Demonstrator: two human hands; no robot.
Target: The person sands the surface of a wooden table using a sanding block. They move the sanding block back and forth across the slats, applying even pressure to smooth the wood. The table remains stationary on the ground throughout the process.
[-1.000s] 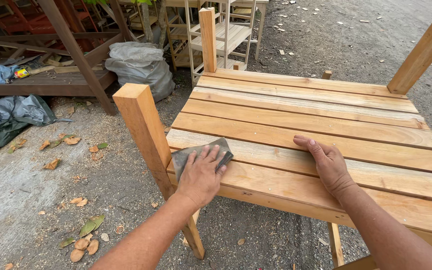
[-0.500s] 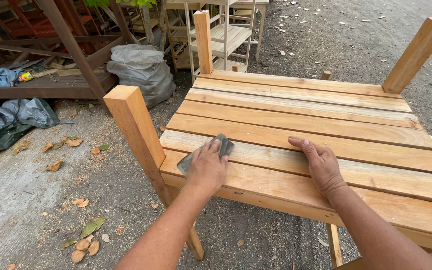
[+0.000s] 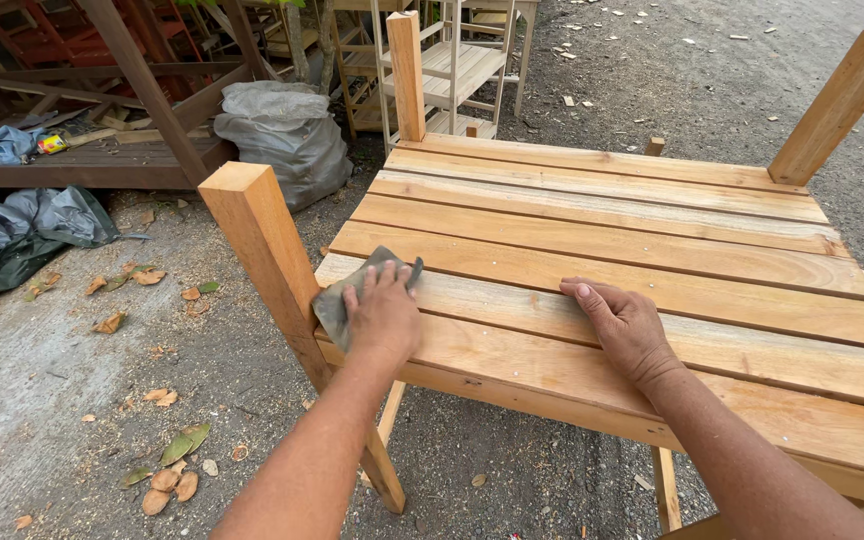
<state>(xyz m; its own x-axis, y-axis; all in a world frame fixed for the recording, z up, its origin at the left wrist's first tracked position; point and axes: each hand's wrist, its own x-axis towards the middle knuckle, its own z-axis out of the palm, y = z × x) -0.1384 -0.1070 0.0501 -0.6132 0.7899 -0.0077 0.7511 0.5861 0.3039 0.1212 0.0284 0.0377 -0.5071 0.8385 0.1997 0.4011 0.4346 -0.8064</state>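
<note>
The left hand (image 3: 384,312) lies palm down on a grey sanding sheet (image 3: 337,300), fingers spread flat over it and pressing it against a plank rather than clenching it; the sheet sits at the near left corner of the slatted top (image 3: 652,230), just beside the upright corner post (image 3: 262,250), with its edges showing past the fingertips and to the left of the palm; the right hand (image 3: 624,325) rests open and empty on the same pale plank, palm down, fingers pointing left, well apart from the sheet; the top is made of bare wooden slats running side to side, with three posts standing up from its corners, one near left, one far left (image 3: 405,70) and one far right (image 3: 837,100); beyond the far edge stands a pale wooden chair frame (image 3: 452,60); on the ground to the left a grey sack (image 3: 282,130) leans by a dark wooden platform (image 3: 102,165), crumpled grey tarps (image 3: 22,230) lie further left, and dry leaves (image 3: 167,470) are scattered over the dirt
</note>
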